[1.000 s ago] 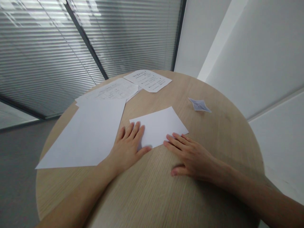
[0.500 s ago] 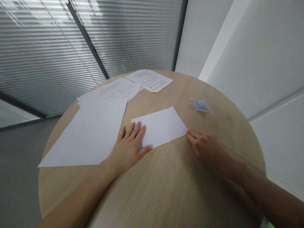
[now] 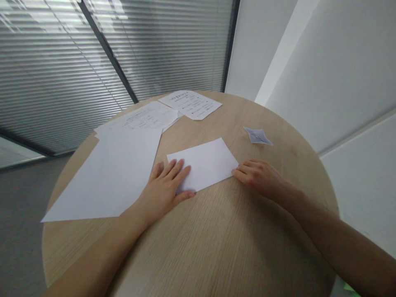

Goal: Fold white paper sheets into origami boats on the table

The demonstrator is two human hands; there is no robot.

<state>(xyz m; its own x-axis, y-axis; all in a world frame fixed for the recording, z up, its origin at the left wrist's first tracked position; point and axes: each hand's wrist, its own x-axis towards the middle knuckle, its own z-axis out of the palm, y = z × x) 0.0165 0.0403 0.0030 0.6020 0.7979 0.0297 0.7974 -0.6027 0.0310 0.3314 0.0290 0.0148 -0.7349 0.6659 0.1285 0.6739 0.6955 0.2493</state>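
Observation:
A small white sheet of paper [image 3: 207, 163], seemingly folded, lies flat on the table in front of me. My left hand [image 3: 167, 181] rests palm down on its left end, fingers spread and open. At its right corner my right hand [image 3: 255, 176] is closed, thumb and curled fingers pinching the paper's edge; the fingertips are partly hidden. Beyond the right hand sits a small folded paper piece [image 3: 258, 136], shaped like a boat with pointed ends, touched by neither hand.
A large blank sheet [image 3: 117, 173] lies to the left, its corner past the edge of the round wooden table [image 3: 198, 247]. Behind it are printed sheets [image 3: 145, 116] and another printed page [image 3: 192, 104]. Window blinds [image 3: 173, 45] and a white wall [image 3: 334, 62] stand close behind the table.
My right hand's fingers have gone from lying extended at the paper's corner to curling in on it, a little further up the right edge. The left hand stays in place; the view has shifted slightly.

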